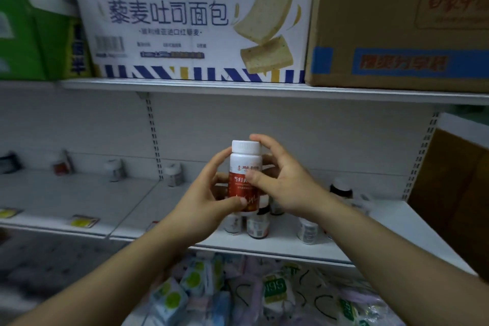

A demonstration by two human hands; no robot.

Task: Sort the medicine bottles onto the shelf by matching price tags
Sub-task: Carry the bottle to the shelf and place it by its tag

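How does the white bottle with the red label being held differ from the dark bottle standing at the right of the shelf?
The white plastic bottle with the red label is held up in the air by both the left hand and the right hand; the dark brown bottle stands untouched on the white shelf. The held one has a white body, the other a dark one. Both stand upright and have pale caps.

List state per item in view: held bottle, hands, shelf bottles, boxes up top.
Held bottle: upright, white cap on, red label facing camera, lifted above the shelf.
Left hand: grip closed on the held bottle's lower body.
Right hand: grip closed on the held bottle, one fingertip by the cap.
Shelf bottles: standing, capped.
Bread carton: closed, on the top shelf.
Brown carton: closed, beside it.
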